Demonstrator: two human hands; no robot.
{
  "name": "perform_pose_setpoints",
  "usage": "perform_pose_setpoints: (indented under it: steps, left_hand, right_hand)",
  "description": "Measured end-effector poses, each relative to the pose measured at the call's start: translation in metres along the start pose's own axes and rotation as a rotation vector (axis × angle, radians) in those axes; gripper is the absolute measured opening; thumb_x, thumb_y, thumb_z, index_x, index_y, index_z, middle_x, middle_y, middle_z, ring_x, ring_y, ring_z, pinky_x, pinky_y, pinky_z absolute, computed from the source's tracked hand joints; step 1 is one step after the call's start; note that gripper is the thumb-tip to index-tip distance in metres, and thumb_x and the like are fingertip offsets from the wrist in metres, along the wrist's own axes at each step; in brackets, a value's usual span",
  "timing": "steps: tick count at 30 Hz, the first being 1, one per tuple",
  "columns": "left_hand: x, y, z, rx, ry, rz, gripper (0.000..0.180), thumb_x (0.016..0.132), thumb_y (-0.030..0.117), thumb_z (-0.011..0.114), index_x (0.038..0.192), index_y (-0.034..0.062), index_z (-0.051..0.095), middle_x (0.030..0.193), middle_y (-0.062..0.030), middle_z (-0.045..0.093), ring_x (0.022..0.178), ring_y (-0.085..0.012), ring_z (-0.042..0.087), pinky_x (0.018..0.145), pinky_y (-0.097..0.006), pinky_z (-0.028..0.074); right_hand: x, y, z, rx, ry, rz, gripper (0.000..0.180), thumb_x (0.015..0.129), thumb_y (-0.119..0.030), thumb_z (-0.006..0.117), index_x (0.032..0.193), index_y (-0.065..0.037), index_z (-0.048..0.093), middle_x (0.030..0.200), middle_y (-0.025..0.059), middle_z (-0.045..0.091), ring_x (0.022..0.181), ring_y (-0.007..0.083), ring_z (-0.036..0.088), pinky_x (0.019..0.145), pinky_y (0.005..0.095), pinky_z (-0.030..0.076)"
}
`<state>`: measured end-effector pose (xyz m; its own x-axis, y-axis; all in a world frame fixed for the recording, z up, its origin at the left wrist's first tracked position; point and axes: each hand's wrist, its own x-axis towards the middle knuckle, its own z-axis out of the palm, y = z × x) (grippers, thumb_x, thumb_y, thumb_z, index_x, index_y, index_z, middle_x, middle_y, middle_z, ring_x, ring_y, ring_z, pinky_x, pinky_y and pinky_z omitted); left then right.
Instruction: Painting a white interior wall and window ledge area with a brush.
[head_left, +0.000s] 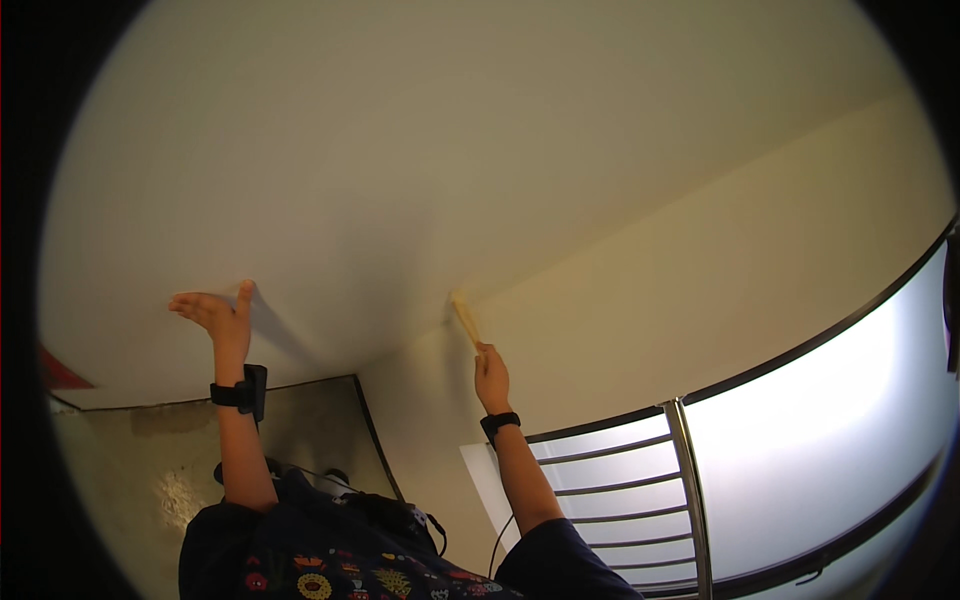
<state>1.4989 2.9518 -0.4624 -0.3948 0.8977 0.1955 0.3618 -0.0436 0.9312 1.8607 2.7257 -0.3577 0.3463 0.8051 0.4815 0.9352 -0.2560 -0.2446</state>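
Observation:
My left hand [218,312] is raised, its fingers spread and its palm flat against a pale wall [330,180]. My right hand [491,375] is lifted too and grips a thin, light wooden stick-like tool [466,320]. The tool's tip touches the corner where two pale walls meet. Both wrists wear black bands, and the left one carries a small black device. My dark patterned sleeves show at the lower edge.
A dark-framed panel or doorway [300,440] sits low on the left wall. At the right, a metal railing [640,490] with horizontal bars stands before a bright window [840,430]. A cream side wall [720,270] runs to the right.

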Motion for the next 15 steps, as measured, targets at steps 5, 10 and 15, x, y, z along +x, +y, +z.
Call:
perform_pose_setpoints:
  steps: [5, 10, 15]
  left_hand:
    - [-0.001, 0.002, -0.001, -0.005, -0.005, 0.006, 0.118, 0.073, 0.065, 0.049, 0.122, -0.0145, -0.023, 0.130, -0.0353, -0.024, 0.123, -0.0443, -0.024, 0.101, -0.051, -0.010]
    - [0.000, 0.000, -0.004, -0.019, -0.033, -0.014, 0.117, 0.074, 0.064, 0.049, 0.122, -0.0146, -0.024, 0.129, -0.0358, -0.024, 0.122, -0.0443, -0.024, 0.101, -0.051, -0.010]
    - [-0.001, 0.002, -0.003, -0.009, -0.008, -0.001, 0.117, 0.074, 0.062, 0.050, 0.122, -0.0147, -0.023, 0.129, -0.0359, -0.023, 0.122, -0.0443, -0.025, 0.101, -0.051, -0.010]
  right_hand:
    - [0.005, -0.005, -0.008, -0.037, -0.136, -0.097, 0.020, 0.083, -0.007, 0.048, 0.102, -0.007, 0.054, 0.087, 0.0159, 0.059, 0.074, 0.0292, 0.057, 0.066, 0.0334, 0.045]
    - [0.046, -0.020, -0.057, 0.019, -0.090, 0.011, 0.020, 0.083, -0.008, 0.049, 0.102, -0.009, 0.055, 0.093, 0.0122, 0.058, 0.082, 0.0299, 0.056, 0.071, 0.0338, 0.045]
    - [0.080, -0.004, -0.117, 0.071, 0.097, -0.021, 0.018, 0.083, -0.007, 0.050, 0.100, -0.005, 0.057, 0.084, 0.0091, 0.059, 0.067, 0.0172, 0.052, 0.059, 0.0255, 0.041]
